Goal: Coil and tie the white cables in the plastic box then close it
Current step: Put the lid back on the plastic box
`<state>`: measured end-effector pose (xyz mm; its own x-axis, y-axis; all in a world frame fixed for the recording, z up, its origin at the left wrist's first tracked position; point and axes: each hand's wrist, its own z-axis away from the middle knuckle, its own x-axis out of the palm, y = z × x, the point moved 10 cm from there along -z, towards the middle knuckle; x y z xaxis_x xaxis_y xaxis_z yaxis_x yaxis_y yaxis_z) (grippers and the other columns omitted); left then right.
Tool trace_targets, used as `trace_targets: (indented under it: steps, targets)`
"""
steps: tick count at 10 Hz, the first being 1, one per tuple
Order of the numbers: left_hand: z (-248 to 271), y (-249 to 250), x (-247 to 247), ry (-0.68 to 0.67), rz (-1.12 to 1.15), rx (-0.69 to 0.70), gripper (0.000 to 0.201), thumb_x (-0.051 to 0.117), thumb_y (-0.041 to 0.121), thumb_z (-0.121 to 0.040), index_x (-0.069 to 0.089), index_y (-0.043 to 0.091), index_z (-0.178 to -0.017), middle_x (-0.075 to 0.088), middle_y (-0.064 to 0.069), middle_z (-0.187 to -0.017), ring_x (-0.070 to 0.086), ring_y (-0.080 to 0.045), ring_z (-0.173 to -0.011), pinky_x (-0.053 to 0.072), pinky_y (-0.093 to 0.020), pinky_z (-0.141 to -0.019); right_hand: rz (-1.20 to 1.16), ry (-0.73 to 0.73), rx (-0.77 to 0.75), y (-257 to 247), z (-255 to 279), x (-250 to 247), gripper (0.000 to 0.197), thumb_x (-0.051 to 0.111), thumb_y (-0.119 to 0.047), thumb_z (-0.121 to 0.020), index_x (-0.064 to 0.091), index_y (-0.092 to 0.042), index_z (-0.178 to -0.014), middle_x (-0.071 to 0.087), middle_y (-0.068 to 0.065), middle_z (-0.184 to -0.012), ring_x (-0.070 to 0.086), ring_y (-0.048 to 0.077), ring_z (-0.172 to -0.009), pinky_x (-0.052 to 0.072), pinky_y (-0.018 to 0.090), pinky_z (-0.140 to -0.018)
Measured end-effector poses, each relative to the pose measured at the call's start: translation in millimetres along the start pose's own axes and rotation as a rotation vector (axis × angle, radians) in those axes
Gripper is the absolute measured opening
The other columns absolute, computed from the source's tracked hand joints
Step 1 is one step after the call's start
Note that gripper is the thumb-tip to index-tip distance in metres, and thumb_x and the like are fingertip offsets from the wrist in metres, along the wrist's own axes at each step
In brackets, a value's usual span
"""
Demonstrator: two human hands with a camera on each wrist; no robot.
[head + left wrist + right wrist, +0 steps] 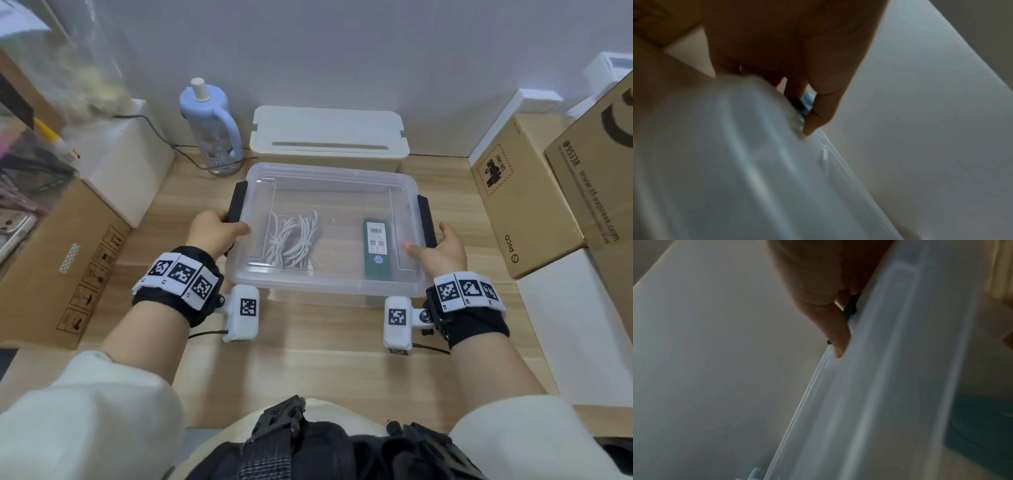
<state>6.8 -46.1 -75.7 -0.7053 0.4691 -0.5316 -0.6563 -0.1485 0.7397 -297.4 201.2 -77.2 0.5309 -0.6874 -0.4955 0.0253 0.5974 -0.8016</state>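
Observation:
The clear plastic box (329, 185) stands mid-table with its clear lid on top. Through it I see the bundled white cables (294, 240) on the left and a green device (376, 250) on the right. My left hand (214, 229) grips the black left latch (238, 202), thumb on the lid. My right hand (442, 246) lies flat against the black right latch (424, 216), fingers straight, thumb resting on the lid. The left wrist view shows my fingers (818, 100) around the latch (797, 105). In the right wrist view a straight finger (838, 340) lies along the box wall (890, 386).
A cream lidded box (329, 137) and a pale blue bottle (210, 123) stand behind the plastic box. Cardboard boxes flank it at the left (68, 257) and at the right (520, 198). A white box (126, 154) with a grey cord sits at back left.

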Motion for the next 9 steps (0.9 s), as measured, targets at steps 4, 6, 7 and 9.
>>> trace_targets:
  steps: [4, 6, 7, 9]
  targets:
    - [5, 8, 17, 0.091, -0.304, -0.059, 0.041, 0.046, 0.025, -0.095, 0.037, 0.001, -0.127, 0.055, -0.02, -0.122, 0.053, -0.039, -0.111, 0.039, -0.039, -0.085, 0.105, 0.019, -0.091, -7, -3, 4, 0.047, 0.066, -0.012, -0.08, 0.05, -0.012, -0.124, 0.06, 0.01, -0.119, 0.056, 0.028, -0.107, 0.04, 0.029, -0.083]
    - [9, 17, 21, 0.155, -0.385, 0.024, 0.033, 0.043, 0.021, -0.094, 0.041, 0.0, -0.12, 0.055, -0.022, -0.12, 0.054, -0.04, -0.108, 0.041, -0.041, -0.085, 0.176, 0.021, -0.123, -14, -2, 6, 0.045, 0.063, -0.012, -0.082, 0.049, -0.013, -0.125, 0.061, 0.009, -0.118, 0.056, 0.029, -0.107, 0.039, 0.028, -0.082]
    - [7, 15, 22, 0.125, -0.358, 0.007, 0.034, 0.042, 0.019, -0.094, 0.038, 0.0, -0.122, 0.054, -0.021, -0.12, 0.054, -0.039, -0.105, 0.04, -0.041, -0.083, 0.184, 0.003, -0.097, -13, 0, 9, 0.046, 0.06, -0.011, -0.084, 0.045, -0.012, -0.127, 0.059, 0.01, -0.121, 0.054, 0.03, -0.11, 0.038, 0.029, -0.082]
    - [-19, 6, 22, -0.016, -0.208, 0.036, 0.046, 0.049, 0.035, -0.092, 0.041, 0.0, -0.12, 0.059, -0.019, -0.108, 0.058, -0.036, -0.096, 0.042, -0.036, -0.076, 0.208, -0.058, -0.156, -26, 0, 14, 0.061, 0.061, -0.014, -0.081, 0.035, -0.016, -0.137, 0.041, 0.012, -0.136, 0.045, 0.029, -0.121, 0.038, 0.038, -0.101]
